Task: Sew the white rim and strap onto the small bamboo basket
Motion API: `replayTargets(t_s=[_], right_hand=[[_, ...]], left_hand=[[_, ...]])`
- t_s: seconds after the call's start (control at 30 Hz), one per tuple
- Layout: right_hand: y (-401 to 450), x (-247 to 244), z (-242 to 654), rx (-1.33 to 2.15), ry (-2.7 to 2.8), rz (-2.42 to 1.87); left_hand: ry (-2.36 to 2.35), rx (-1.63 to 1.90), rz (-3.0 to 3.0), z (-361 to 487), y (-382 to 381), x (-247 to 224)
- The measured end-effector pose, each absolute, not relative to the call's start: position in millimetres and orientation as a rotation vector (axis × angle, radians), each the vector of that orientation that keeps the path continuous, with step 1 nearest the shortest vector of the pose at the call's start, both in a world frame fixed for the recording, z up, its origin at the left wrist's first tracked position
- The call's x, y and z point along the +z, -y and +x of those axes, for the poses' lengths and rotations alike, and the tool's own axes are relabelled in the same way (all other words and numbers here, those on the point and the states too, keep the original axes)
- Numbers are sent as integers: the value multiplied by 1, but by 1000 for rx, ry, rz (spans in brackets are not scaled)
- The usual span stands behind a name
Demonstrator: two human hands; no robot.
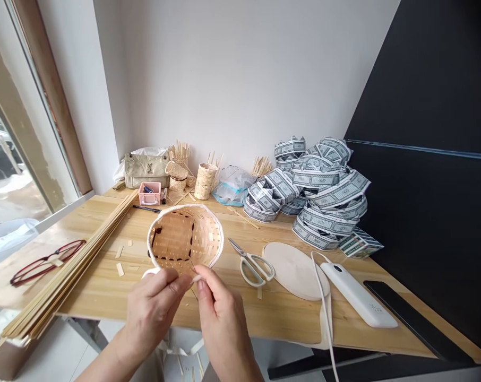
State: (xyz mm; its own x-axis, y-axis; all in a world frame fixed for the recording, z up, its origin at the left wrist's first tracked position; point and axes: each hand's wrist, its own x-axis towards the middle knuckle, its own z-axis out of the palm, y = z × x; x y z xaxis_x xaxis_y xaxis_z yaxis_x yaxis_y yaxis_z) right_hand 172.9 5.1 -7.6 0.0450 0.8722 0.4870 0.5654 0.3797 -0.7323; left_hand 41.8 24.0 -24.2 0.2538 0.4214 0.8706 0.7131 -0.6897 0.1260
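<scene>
A shallow woven bamboo basket (185, 239) with a white bound rim stands tilted on the wooden table (240, 313), its inside facing me. Dark stitching marks a square on its base. My left hand (153, 307) grips the rim's near edge between thumb and fingers. My right hand (220, 318) pinches a thin white strip (195, 278) at the rim, close to my left fingertips. Both hands hide the basket's near side.
Right of the basket lie white-handled scissors (252, 262), a round pale wooden disc (294, 270) and a white power bank (358, 294) with its cable. Long bamboo strips (65, 270) and red-framed glasses (47, 262) lie left. Printed paper bands (324, 185) are heaped behind.
</scene>
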Motion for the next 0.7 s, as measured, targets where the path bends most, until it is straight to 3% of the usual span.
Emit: replayTargets(t_s=[0.3,0.53,0.7], right_hand=[[-6,-11,180,1055,1395,-1227],[-9,23,206,278,1690,-1360],[-18,37,195,448,1975,-1399]], left_hand=[[968,-1227,-2345,31,-29,-36],[902,-1149,-2367,21,-33,-28],[799,-1094,-2439,21,-28,-21]])
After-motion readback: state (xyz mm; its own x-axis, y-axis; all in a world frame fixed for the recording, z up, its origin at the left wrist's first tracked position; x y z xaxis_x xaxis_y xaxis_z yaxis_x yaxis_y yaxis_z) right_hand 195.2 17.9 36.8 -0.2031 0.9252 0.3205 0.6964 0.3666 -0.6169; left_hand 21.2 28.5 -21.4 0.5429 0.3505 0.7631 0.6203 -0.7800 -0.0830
